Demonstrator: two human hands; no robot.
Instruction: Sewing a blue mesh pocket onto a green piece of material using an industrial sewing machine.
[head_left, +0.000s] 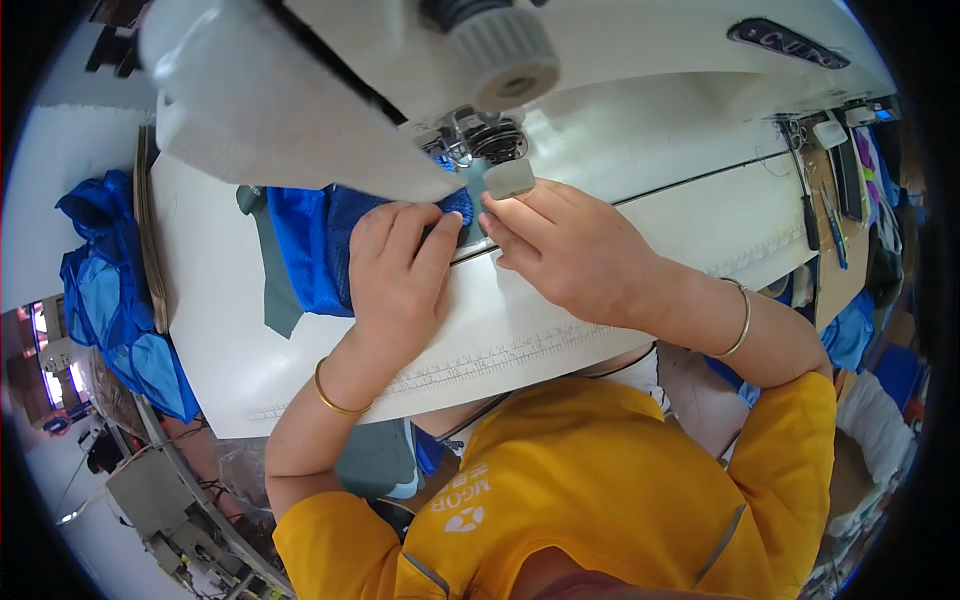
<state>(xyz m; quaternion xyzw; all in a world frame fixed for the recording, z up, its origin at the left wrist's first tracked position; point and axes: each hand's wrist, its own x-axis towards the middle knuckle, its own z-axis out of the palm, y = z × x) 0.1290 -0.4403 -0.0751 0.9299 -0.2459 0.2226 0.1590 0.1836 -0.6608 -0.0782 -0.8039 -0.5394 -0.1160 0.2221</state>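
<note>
My left hand (392,280) presses bent fingers onto blue fabric (300,240), part of it mesh, left of the presser foot (460,148) of a white sewing machine (650,40). Its thumb and forefinger are drawn together at the fabric's edge. Grey-green fabric (283,300) sticks out from under the blue. Close to the needle area, my right hand (590,255) has its thumb and fingertips closed at a narrow grey-green strip (476,195). A small white block (510,178) hides some of those fingertips. The machine head covers part of the blue fabric.
Blue cloth (105,270) hangs beyond the table's left edge. A printed ruler scale runs along the near side of the white table (230,380). To the right lie a screwdriver (808,215), tweezers (830,212) and a pen (842,245).
</note>
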